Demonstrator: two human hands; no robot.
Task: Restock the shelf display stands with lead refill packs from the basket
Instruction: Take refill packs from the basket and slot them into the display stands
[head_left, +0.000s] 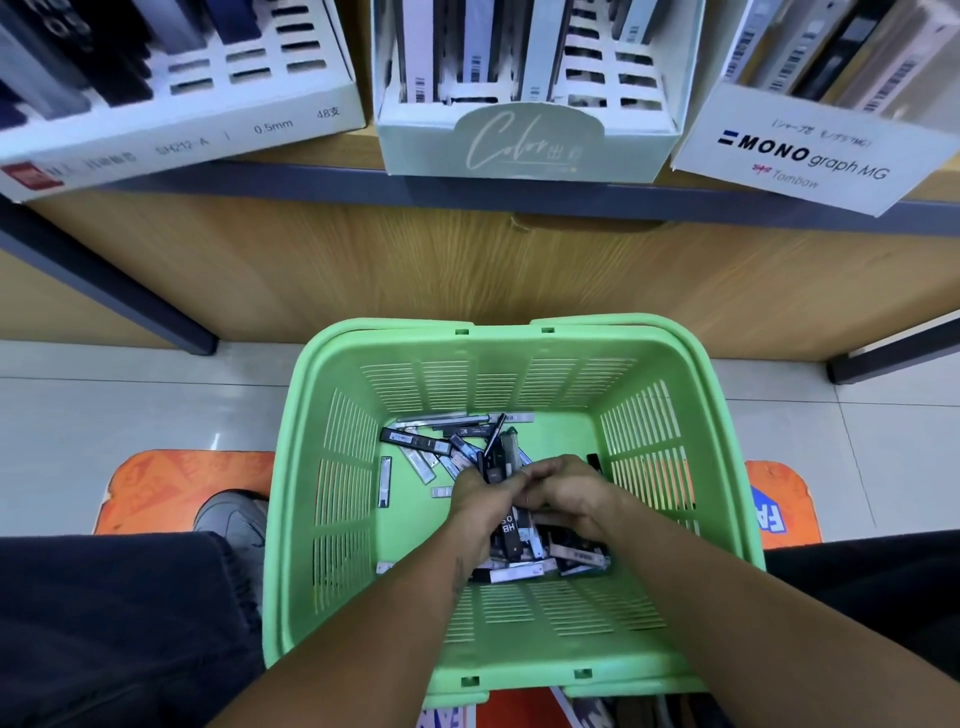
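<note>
Down inside the green basket, both hands meet over the heap of lead refill packs. The left hand curls its fingers around a small bunch of dark packs that stick up out of its grip toward the far wall of the basket. The right hand is just beside it, touching it, its fingers bent and pinching at the same bunch. More packs lie loose on the basket floor, some against the far wall, one alone near the left wall. Beyond the basket, on the wooden shelf, stand three display stands: a white one to the left, a pale green one straight ahead, and a white "MONO graph MG" one to the right. Under the basket lies an orange mat on the tiled floor.
</note>
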